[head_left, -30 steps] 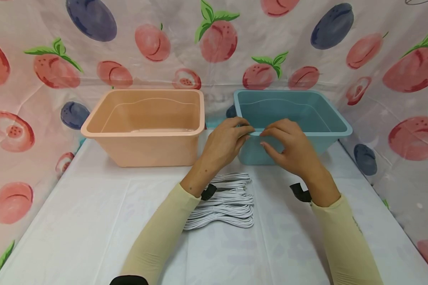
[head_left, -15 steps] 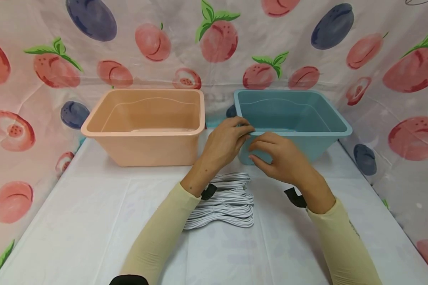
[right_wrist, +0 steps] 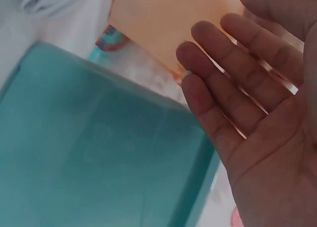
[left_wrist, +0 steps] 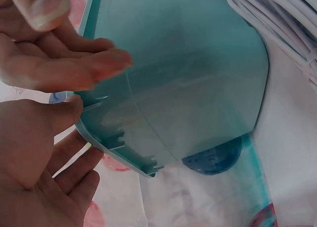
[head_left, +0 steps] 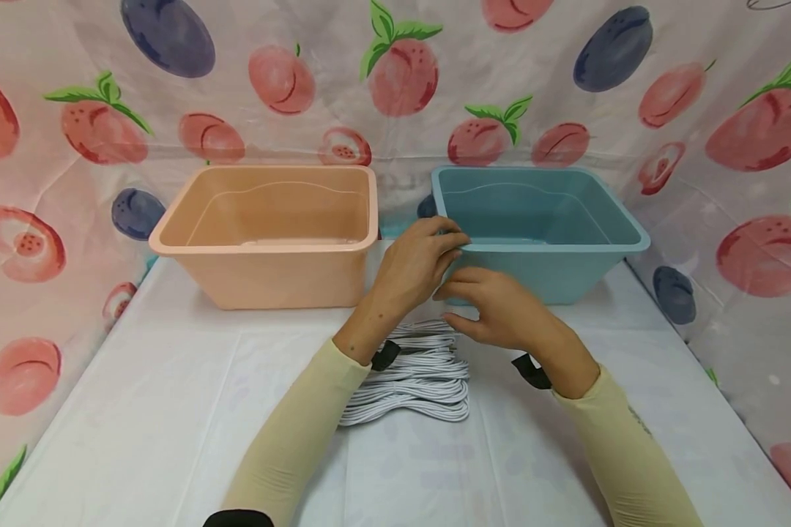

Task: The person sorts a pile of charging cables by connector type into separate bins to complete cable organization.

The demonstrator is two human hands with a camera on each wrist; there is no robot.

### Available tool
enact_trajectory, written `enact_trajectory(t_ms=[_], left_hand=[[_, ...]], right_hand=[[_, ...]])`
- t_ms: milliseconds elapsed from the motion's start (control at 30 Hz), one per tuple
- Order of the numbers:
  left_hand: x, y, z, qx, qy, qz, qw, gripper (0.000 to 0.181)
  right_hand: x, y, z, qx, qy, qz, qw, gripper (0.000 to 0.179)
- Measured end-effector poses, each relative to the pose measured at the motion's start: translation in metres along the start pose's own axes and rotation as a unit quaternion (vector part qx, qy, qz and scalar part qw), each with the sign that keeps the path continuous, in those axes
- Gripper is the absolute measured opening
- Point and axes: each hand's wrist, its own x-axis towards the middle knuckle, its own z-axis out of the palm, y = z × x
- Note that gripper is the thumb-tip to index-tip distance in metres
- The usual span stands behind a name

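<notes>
A teal plastic bin (head_left: 547,274) stands at the back right of the table. My left hand (head_left: 415,260) is at its front left corner; in the left wrist view the thumb and fingers of this left hand (left_wrist: 29,157) pinch the bin's rim from both sides. My right hand (head_left: 501,307) hovers just in front of the bin, lower and nearer, its fingers loosely bent and holding nothing. The right wrist view shows this right hand's bare palm (right_wrist: 257,108) with its fingers extended. Below the hands lies a bundle of white cables (head_left: 428,373), partly hidden by the left wrist.
A peach-coloured bin (head_left: 283,278) stands left of the teal one, with a narrow gap between them. Both bins look empty inside. A white cloth (head_left: 138,410) covers the table, and a fruit-printed sheet (head_left: 395,132) hangs behind and at the sides.
My right hand has left the teal bin's front rim, moving down, left and towards me. The left hand has stayed on the rim, and the bins and cables have not moved.
</notes>
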Motion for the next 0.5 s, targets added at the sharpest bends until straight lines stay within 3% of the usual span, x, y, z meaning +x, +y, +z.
enact_trajectory(t_ms=[233, 500], left_hand=[[0.001, 0.001, -0.002, -0.005, -0.005, -0.012, 0.9999, 0.026], [0.001, 0.001, -0.001, -0.008, -0.003, -0.013, 0.9999, 0.026]], right_hand=[[0.005, -0.003, 0.013, 0.006, -0.028, 0.008, 0.9996, 0.033], [0.008, 0.001, 0.033, 0.005, -0.008, -0.007, 0.9999, 0.025]])
